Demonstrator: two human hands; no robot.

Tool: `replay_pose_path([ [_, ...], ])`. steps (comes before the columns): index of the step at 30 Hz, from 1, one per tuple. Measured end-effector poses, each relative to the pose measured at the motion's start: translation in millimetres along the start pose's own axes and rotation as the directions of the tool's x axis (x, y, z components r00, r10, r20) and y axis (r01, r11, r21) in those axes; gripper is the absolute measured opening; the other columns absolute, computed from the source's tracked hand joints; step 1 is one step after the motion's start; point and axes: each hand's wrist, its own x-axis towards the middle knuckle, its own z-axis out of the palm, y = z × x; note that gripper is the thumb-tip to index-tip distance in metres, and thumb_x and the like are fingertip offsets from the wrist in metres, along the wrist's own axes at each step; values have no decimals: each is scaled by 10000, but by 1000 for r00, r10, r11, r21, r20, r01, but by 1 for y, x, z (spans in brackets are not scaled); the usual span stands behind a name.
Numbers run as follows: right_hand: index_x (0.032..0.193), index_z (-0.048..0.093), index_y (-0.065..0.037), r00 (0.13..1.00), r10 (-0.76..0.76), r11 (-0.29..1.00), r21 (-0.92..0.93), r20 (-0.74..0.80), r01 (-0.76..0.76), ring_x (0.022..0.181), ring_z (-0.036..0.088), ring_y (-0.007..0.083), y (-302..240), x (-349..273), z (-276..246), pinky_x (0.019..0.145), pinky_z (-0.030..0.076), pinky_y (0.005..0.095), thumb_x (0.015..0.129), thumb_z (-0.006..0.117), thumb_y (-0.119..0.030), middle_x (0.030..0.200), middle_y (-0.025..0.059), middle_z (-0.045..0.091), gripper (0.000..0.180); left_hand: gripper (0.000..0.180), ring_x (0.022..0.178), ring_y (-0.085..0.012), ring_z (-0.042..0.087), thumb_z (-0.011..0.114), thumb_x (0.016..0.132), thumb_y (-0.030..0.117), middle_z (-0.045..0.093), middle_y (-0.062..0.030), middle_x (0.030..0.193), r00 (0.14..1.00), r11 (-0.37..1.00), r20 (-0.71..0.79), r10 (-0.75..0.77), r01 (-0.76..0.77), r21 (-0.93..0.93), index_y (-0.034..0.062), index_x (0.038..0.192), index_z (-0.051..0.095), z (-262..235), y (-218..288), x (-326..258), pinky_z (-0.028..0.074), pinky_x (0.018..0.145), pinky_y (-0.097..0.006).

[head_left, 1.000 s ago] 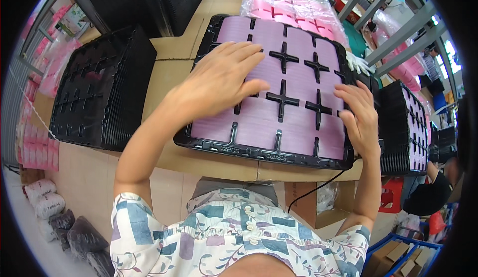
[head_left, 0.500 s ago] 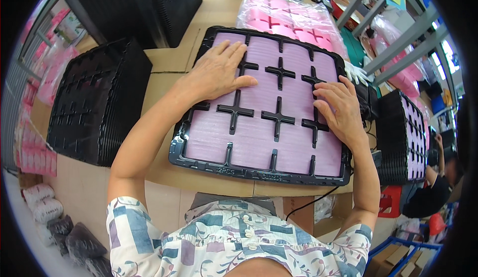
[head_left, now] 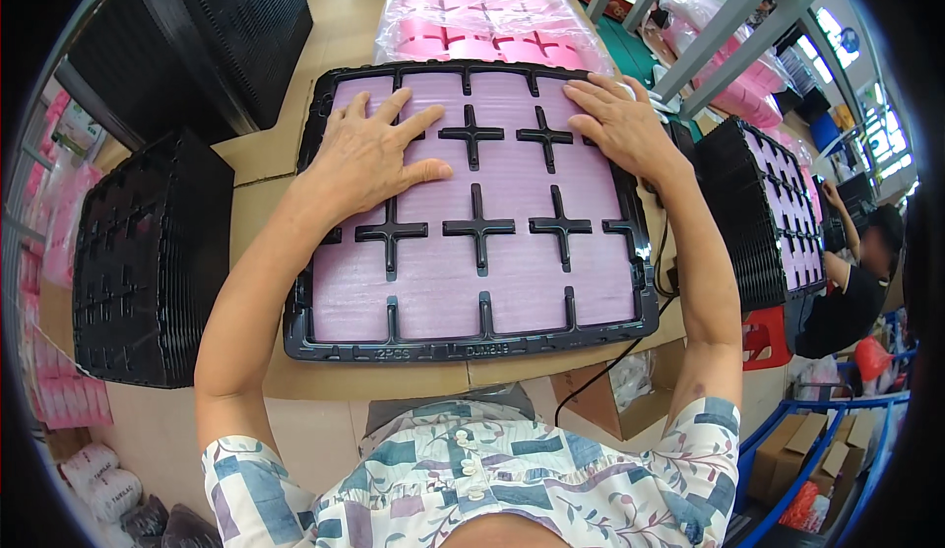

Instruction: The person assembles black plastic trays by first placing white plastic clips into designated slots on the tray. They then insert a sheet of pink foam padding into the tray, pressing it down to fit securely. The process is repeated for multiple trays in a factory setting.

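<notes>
A black plastic tray [head_left: 472, 343] lies flat on the cardboard-covered table, its compartments lined with a pink foam sheet [head_left: 512, 262] cut by black cross-shaped dividers. My left hand [head_left: 374, 149] rests palm down, fingers spread, on the foam at the tray's upper left. My right hand [head_left: 625, 125] presses flat on the foam at the upper right corner, fingers apart. Neither hand grips anything.
A stack of black trays [head_left: 138, 262] stands at the left, taller stacks [head_left: 226, 26] behind it. A clear bag of pink foam pieces [head_left: 482, 21] lies beyond the tray. Another tray stack with pink foam [head_left: 773, 208] stands at the right, near a seated person [head_left: 856, 282].
Both hands have slid away from me over the foam, from the tray's middle and right edge to its far corners. The tray lies in the same place.
</notes>
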Motion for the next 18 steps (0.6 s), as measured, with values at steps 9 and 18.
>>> replay_pose_path([
  [9,1221,647,-114,990,105,990,107,-91,-95,1314,432,244,12,-5,9,1134,203,440,1007,389,-399,1308,26,604,440,738,1269,-402,459,562,881,567,439,-198,1432,995,985,-79,-68,54,-165,43,1385,441,-3,-13,3,396,1038,-463],
  [18,1168,651,-65,974,61,946,324,-216,13,1239,508,233,27,-7,-7,1078,285,411,984,463,-283,1251,92,627,342,281,1133,-337,559,495,964,173,612,-159,1208,994,988,6,-111,111,-109,-21,1123,621,-12,-43,5,423,986,-414],
])
